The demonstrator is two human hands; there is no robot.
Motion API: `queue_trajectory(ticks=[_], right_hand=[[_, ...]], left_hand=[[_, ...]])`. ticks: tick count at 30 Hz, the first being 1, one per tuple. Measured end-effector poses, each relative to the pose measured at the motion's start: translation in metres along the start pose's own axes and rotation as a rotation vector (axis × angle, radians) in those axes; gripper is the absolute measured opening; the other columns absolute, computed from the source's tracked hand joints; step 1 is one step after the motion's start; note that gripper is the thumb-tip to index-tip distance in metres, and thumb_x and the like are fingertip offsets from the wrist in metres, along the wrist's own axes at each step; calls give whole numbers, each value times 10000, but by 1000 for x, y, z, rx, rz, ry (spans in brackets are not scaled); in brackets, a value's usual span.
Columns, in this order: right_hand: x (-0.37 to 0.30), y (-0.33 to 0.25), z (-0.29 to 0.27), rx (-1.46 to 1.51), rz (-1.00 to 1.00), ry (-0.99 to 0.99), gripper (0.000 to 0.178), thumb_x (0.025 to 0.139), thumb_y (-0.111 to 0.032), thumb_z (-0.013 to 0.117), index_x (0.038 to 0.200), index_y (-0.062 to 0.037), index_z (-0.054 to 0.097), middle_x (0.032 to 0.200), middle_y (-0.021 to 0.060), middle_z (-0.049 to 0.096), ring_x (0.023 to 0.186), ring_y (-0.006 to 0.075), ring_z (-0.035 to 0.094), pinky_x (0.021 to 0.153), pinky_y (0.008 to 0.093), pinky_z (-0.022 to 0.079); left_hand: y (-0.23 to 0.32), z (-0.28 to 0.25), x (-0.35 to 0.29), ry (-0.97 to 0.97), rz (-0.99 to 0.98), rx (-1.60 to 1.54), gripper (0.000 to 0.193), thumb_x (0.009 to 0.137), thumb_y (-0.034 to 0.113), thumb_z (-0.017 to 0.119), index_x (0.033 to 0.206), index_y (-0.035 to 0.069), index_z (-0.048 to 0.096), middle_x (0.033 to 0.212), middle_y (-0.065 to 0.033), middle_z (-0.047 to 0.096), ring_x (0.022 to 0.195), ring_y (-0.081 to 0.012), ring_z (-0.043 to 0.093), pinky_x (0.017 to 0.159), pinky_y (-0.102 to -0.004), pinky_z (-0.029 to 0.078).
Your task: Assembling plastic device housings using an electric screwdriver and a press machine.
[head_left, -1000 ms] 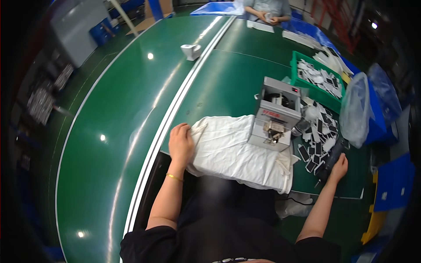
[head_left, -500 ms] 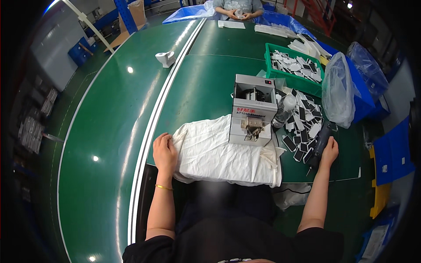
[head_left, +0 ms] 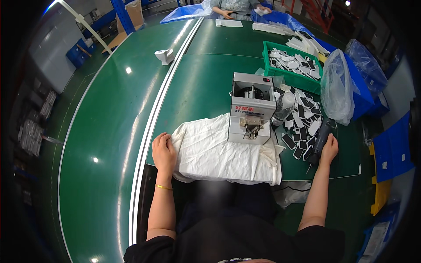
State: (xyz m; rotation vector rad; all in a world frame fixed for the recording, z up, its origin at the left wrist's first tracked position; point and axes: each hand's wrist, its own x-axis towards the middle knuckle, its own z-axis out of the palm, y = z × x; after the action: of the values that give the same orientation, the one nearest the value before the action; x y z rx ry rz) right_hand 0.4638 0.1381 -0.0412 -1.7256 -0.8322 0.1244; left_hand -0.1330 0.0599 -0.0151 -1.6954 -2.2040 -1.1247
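My right hand point(head_left: 330, 150) is closed round the dark body of an electric screwdriver point(head_left: 321, 141), its thin bit pointing down toward me. Beside it lies a heap of small flat black-and-white pieces point(head_left: 302, 125). At the left edge of a white cloth point(head_left: 206, 147) rests my left hand point(head_left: 164, 152), fingers curled in; what they hold, if anything, is hidden. On the cloth's far right part stands a silver-grey screw feeder point(head_left: 251, 109) with an open top.
Right of the feeder is a clear bottle point(head_left: 284, 107). Behind the heap sits a green crate point(head_left: 293, 79) full of similar pieces, with a clear plastic bag point(head_left: 337, 87) beside it. A white object point(head_left: 165, 56) stands far left. Across the table, another person point(head_left: 237, 8) works.
The view has shifted slightly. The person opposite has moved their hands apart, one going right with something pale in it. My hands stay where they were.
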Motion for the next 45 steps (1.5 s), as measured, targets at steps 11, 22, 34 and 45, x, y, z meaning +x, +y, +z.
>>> queue_trajectory(ticks=[11,22,34,45], right_hand=[[-4,-10,3,-8,-29,44,398,994,-324,619,1108,51,690,979,165,730,864,227,670,804,340,509],[-5,-7,-1,6,-22,27,400,996,-323,619,1097,58,687,992,146,719,890,209,653,816,326,499],[-6,-13,2,-36,-5,21,413,994,-338,615,1114,51,686,1022,163,723,915,237,668,831,344,503],[-11,-11,10,-50,-53,71,361,969,-346,636,1045,-3,717,893,166,722,834,237,698,770,353,522]], left_hand=[[0,-2,2,2,1,-22,135,925,67,577,1009,20,672,1145,-131,670,1101,-332,600,949,-407,484],[2,-2,-1,37,33,-16,128,926,52,565,1000,13,663,1111,-117,677,1055,-321,609,927,-398,482],[-1,-2,1,-5,-5,-22,137,920,57,560,1002,18,662,1145,-124,669,1111,-327,594,960,-406,477],[-22,5,-1,-36,21,8,180,936,73,551,1073,12,651,1153,-162,657,1119,-351,583,986,-432,453]])
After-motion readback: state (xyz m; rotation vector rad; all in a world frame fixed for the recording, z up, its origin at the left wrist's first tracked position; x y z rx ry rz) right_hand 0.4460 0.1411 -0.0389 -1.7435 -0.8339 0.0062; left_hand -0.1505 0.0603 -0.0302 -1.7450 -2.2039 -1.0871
